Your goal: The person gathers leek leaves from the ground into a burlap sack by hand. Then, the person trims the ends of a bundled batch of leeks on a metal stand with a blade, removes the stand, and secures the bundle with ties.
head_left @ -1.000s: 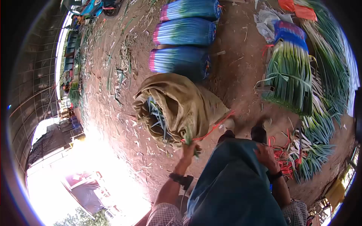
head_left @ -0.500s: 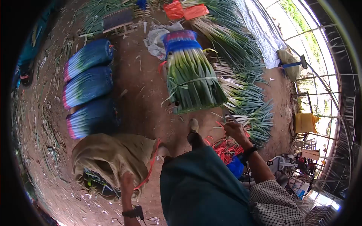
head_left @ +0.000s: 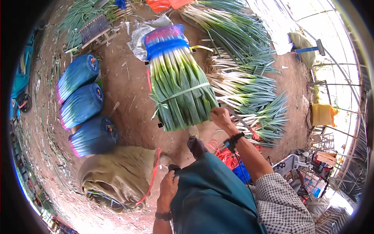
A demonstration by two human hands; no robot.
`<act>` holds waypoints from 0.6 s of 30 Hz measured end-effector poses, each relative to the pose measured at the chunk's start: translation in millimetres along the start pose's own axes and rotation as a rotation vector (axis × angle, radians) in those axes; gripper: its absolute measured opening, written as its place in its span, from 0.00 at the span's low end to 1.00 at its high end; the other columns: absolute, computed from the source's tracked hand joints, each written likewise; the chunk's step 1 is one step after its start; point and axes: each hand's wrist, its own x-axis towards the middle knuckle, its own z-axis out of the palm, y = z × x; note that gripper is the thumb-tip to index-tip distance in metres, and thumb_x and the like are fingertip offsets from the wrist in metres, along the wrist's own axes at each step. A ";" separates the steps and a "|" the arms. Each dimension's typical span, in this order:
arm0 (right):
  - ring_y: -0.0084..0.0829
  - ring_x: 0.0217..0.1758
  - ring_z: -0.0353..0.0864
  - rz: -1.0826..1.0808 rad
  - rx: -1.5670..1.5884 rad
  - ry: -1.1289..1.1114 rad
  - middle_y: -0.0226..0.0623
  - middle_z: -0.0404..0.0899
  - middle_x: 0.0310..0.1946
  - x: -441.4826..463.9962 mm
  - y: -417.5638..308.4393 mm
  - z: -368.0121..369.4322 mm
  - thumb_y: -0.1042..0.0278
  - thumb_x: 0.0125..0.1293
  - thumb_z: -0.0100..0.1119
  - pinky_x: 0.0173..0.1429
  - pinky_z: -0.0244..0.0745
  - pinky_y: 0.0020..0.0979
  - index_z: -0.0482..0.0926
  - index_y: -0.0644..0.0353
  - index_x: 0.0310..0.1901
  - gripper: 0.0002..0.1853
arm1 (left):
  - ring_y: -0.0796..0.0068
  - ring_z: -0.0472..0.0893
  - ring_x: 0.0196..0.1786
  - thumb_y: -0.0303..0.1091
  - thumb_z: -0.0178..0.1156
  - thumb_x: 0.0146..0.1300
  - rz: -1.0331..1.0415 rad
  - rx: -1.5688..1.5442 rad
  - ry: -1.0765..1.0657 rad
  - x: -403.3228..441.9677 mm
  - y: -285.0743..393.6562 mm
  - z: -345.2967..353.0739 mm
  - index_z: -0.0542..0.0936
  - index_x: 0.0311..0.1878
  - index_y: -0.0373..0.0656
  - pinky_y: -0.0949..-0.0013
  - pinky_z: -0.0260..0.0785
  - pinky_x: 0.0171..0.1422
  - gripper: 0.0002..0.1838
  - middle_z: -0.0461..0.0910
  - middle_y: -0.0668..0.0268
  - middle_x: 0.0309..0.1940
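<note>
My right hand (head_left: 221, 117) is closed at the near right corner of a large bundle of leeks (head_left: 181, 87). From it a long dark blade, seemingly a knife (head_left: 242, 121), slants down to the right; its handle is hidden in the fist. A pale green tie band (head_left: 183, 93) is knotted around the leaves, and a blue and pink plastic sleeve (head_left: 165, 43) covers the far, white end. My left hand (head_left: 168, 186) hangs beside my dark green apron (head_left: 212, 195), fingers loosely bent and apart, with nothing visible in it.
Three sleeved leek bundles (head_left: 82, 99) lie at the left, above a brown burlap sack cloth (head_left: 120, 171) with a red strip (head_left: 154, 175) beside it. Loose leeks (head_left: 249, 85) spread along the right. Red ties (head_left: 228, 154) lie near my feet.
My right hand has moved up and left to the bundle's corner, the blade now pointing right. My left hand has left the burlap and come right, beside the apron. The view has shifted.
</note>
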 end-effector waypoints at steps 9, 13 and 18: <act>0.16 0.23 0.69 0.284 0.625 -0.795 0.25 0.72 0.20 -118.0 -101.2 -8.4 0.65 0.69 0.55 0.26 0.64 0.23 0.79 0.65 0.34 0.11 | 0.77 0.79 0.45 0.31 0.59 0.70 -0.066 -0.861 -0.083 53.2 14.9 43.3 0.75 0.54 0.34 0.72 0.74 0.52 0.14 0.81 0.63 0.43; 0.20 0.24 0.71 0.166 0.288 -0.948 0.30 0.74 0.21 -160.6 -126.1 45.7 0.66 0.67 0.58 0.28 0.67 0.28 0.79 0.66 0.37 0.10 | 0.78 0.76 0.34 0.40 0.61 0.68 -0.219 -0.886 0.146 14.0 -39.6 32.8 0.79 0.45 0.38 0.68 0.71 0.41 0.13 0.81 0.67 0.32; 0.32 0.24 0.77 -0.318 0.058 -0.597 0.37 0.78 0.22 -178.6 -94.7 57.0 0.71 0.65 0.58 0.30 0.71 0.33 0.81 0.66 0.39 0.08 | 0.81 0.69 0.30 0.39 0.59 0.68 -0.484 -0.786 0.653 -122.1 -216.2 -42.9 0.76 0.39 0.43 0.71 0.65 0.33 0.09 0.70 0.75 0.29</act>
